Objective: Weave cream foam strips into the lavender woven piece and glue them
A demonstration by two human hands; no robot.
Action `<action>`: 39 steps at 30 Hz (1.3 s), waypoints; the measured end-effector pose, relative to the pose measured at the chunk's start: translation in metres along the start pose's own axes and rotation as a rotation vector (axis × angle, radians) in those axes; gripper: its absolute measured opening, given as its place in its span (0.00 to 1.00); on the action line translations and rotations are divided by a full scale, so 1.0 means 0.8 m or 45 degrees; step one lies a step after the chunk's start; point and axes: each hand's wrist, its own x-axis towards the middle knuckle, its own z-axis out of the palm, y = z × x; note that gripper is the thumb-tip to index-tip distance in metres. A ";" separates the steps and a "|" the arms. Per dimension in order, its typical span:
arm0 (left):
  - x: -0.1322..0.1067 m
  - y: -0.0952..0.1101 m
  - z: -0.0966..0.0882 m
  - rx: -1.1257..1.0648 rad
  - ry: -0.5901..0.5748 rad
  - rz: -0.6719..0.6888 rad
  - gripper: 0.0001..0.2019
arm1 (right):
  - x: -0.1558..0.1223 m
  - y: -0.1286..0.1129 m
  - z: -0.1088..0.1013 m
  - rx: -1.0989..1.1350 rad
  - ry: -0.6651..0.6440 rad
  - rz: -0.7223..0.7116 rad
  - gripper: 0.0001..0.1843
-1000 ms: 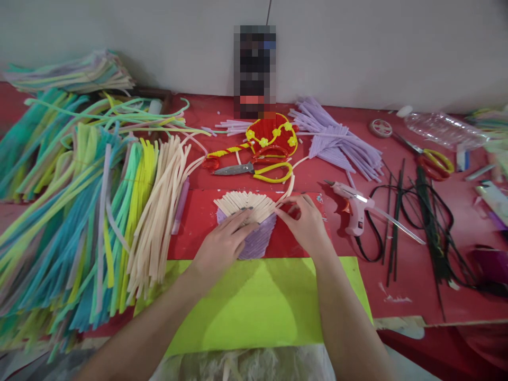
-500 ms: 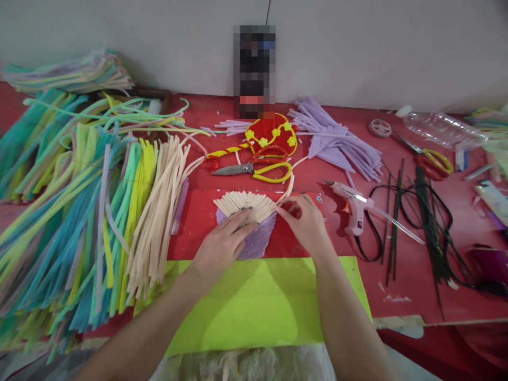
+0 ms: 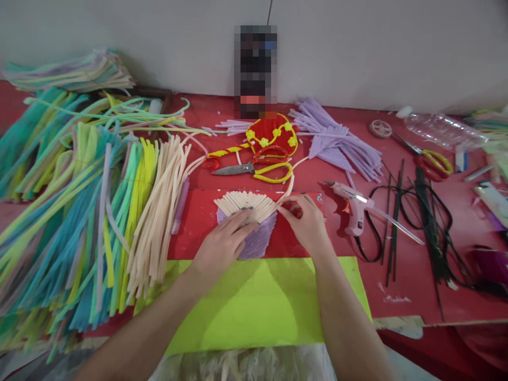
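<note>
A fan-shaped piece made of pipe cleaners, with a lilac lower part [image 3: 260, 242] and a cream upper layer [image 3: 234, 202], lies on a red board [image 3: 198, 233]. My left hand [image 3: 222, 241] rests flat across its middle, fingers stretched out and covering part of both layers. At the piece's right edge, my right hand [image 3: 307, 219] pinches a cream pipe cleaner [image 3: 289, 186] between thumb and fingertips. That strip curves up and away toward the scissors [image 3: 273, 172]; the pinched spot itself is partly hidden by the fingers.
Bundles of coloured pipe cleaners [image 3: 79, 227] fill the left side. Behind are a red and yellow fan [image 3: 273, 132] and lilac pipe cleaners [image 3: 337, 137]. A pink glue gun [image 3: 353, 206] lies right, near dark wires [image 3: 431, 227]. A lime-green sheet [image 3: 254, 307] spans the front.
</note>
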 end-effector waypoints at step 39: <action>0.002 0.002 -0.004 -0.008 0.005 0.018 0.20 | 0.005 0.022 -0.001 -0.264 0.048 -0.117 0.11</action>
